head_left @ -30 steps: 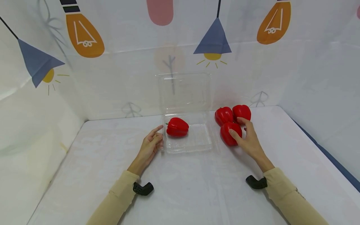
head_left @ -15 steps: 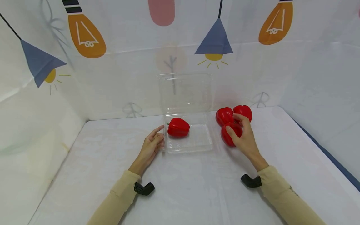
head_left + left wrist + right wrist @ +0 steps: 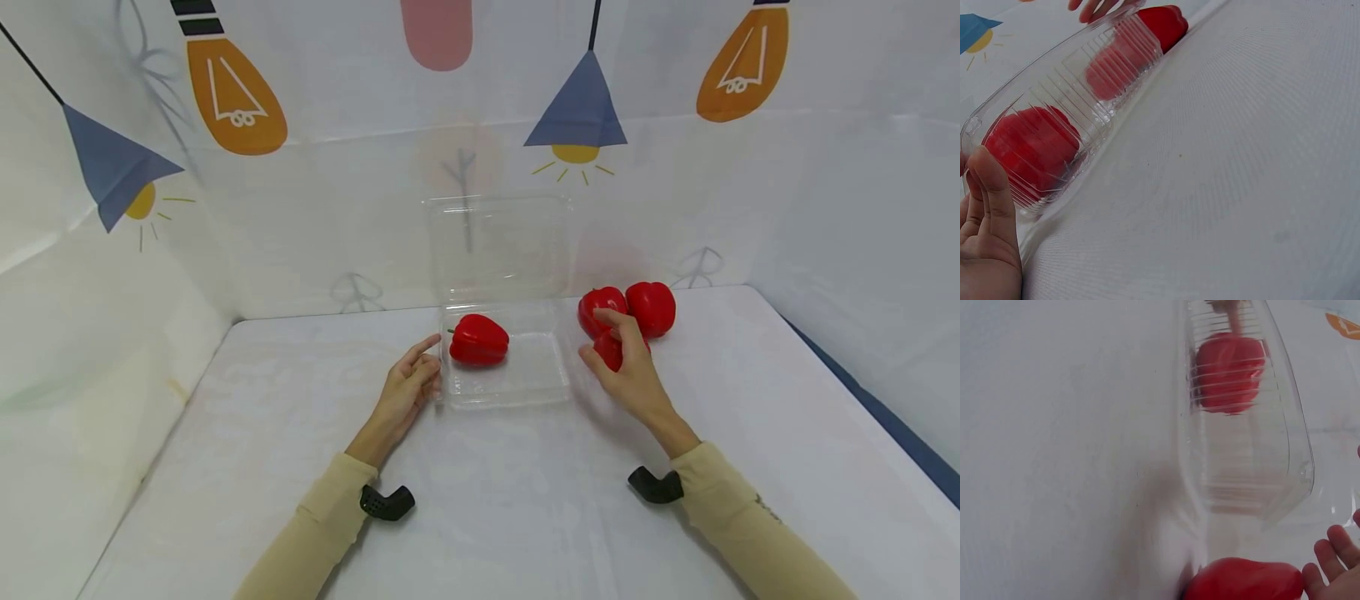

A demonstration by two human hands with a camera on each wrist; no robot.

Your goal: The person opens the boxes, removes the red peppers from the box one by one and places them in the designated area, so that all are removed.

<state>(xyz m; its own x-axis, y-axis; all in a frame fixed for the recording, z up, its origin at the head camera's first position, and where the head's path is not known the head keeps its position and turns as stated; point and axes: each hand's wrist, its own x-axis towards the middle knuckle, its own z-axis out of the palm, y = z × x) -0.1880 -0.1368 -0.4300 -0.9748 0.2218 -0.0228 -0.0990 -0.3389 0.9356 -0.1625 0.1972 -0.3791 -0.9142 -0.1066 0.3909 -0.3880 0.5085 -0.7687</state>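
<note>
My left hand rests against the left side of a clear plastic clamshell box, index finger extended along its rim. In the left wrist view my left fingers touch the box's corner. A red bell pepper with a green stem lies on its side in the left part of the box. Right of the box, my right hand reaches over a red bell pepper, thumb and fingers spread around it. The right wrist view shows straight fingers at that pepper's side.
Two more red bell peppers, one just behind the right hand and another to its right, stand at the table's back. The box's lid stands upright near the patterned cloth wall. White cloth covers the table.
My right hand has moved left over the front bell pepper, its thumb and index finger now farther past the pepper's left side. The left hand and the box stay in place.
</note>
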